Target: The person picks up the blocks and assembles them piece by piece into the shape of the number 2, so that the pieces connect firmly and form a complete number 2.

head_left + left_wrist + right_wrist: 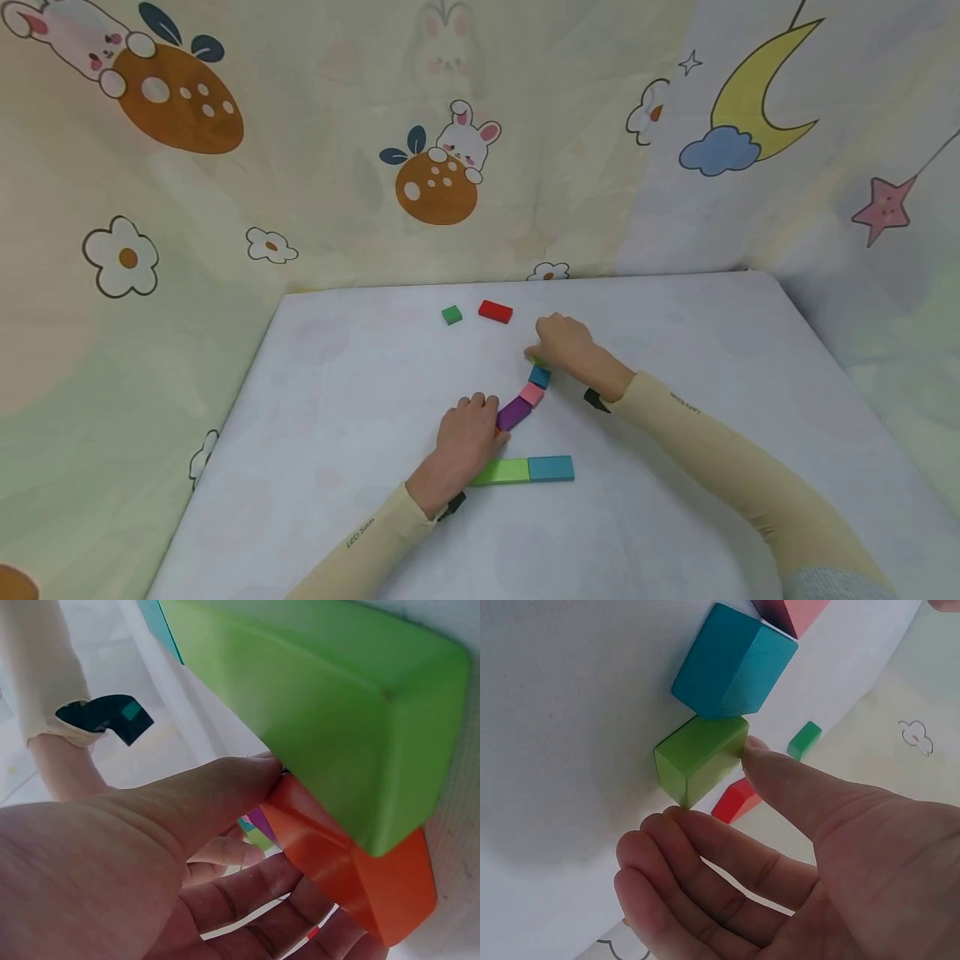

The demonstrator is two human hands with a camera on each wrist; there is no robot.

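My left hand (467, 437) holds an orange block (345, 862) between thumb and fingers; the head view mostly hides that block. Beyond it, a purple block (514, 413), a pink block (532, 394) and a blue block (540, 377) run in a curved line up the table. At the far end of this line, my right hand (568, 346) pinches a small light green block (705, 754) with thumb and index finger. That block meets the blue one at a corner. Nearer the body, a long green block (506, 472) lies end to end with a teal block (551, 468), partly under the left hand.
A small dark green block (452, 315) and a red block (496, 312) lie apart near the back of the white-covered table (360, 358). A patterned cloth (322, 167) hangs behind the table. Both wrists carry dark camera mounts.
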